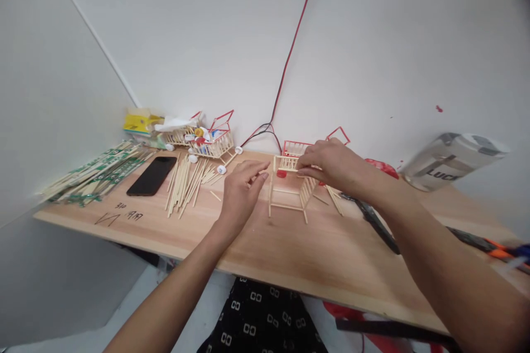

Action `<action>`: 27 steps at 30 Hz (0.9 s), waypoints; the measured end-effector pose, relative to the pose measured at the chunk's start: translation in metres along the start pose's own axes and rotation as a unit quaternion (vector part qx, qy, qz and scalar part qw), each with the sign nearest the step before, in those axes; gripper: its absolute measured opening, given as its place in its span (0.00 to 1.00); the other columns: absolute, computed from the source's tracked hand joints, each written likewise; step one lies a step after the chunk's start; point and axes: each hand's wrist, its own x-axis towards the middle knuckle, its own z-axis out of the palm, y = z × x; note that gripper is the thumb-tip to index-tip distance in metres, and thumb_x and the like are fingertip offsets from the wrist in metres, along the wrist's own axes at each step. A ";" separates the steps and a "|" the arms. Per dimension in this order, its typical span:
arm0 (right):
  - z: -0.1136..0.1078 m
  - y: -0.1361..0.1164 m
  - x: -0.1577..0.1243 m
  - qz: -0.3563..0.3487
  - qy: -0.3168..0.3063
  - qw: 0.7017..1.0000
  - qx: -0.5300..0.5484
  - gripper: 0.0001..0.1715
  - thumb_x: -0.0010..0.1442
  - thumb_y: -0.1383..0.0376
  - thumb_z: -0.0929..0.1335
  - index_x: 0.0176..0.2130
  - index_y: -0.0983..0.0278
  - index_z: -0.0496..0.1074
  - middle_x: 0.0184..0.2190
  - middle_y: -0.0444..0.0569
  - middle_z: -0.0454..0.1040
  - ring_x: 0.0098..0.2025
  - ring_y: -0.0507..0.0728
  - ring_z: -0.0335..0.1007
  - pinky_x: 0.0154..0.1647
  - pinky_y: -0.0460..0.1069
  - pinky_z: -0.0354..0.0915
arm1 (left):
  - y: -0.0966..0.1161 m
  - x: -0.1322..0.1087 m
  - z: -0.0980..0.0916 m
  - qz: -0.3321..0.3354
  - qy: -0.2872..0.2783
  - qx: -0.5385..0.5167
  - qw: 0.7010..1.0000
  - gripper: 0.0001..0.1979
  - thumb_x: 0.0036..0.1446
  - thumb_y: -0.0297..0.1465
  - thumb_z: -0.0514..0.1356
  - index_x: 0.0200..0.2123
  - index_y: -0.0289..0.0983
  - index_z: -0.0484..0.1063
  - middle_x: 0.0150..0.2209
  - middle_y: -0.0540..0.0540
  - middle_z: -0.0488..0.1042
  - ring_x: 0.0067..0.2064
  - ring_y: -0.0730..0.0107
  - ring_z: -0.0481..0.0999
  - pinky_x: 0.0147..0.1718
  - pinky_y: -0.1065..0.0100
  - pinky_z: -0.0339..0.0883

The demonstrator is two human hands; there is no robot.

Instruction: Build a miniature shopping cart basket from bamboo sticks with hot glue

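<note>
A small frame of wooden sticks stands on the wooden table at the middle. My right hand rests over its top rail, fingers pinched on the upper edge. My left hand hovers just left of the frame, fingers loosely curled and apart, pointing toward it, nothing visible in them. Behind the frame sits another stick cart with red trim.
Loose wooden sticks lie left of centre beside a black phone. Wrapped chopstick packs fan out far left. Finished stick carts with bottle caps stand by the wall. A clear bottle lies right; dark tools and an orange-handled tool lie nearby.
</note>
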 end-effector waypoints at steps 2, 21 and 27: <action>-0.003 -0.002 0.002 0.002 -0.012 1.000 0.008 0.13 0.64 0.65 0.65 0.29 0.62 0.74 0.28 0.46 0.74 0.34 0.55 0.64 0.35 0.50 0.48 | 0.000 0.001 0.002 0.011 -0.002 0.006 1.000 0.13 0.58 0.23 0.60 0.45 0.38 0.77 0.41 0.44 0.78 0.42 0.67 0.76 0.37 0.66 0.69; 0.004 0.009 0.008 -0.021 -0.030 0.990 0.137 0.11 0.61 0.66 0.65 0.30 0.62 0.75 0.29 0.45 0.74 0.32 0.52 0.65 0.34 0.48 0.55 | -0.003 0.000 0.008 0.076 -0.009 0.066 0.995 0.11 0.60 0.24 0.59 0.44 0.37 0.78 0.41 0.43 0.80 0.43 0.64 0.76 0.45 0.60 0.70; 0.000 0.014 0.010 0.037 -0.087 0.970 0.224 0.11 0.58 0.61 0.66 0.29 0.62 0.75 0.27 0.44 0.73 0.28 0.51 0.63 0.30 0.48 0.54 | -0.003 0.001 0.009 0.086 -0.009 0.078 0.993 0.11 0.60 0.24 0.59 0.44 0.37 0.78 0.41 0.43 0.80 0.44 0.63 0.76 0.45 0.59 0.70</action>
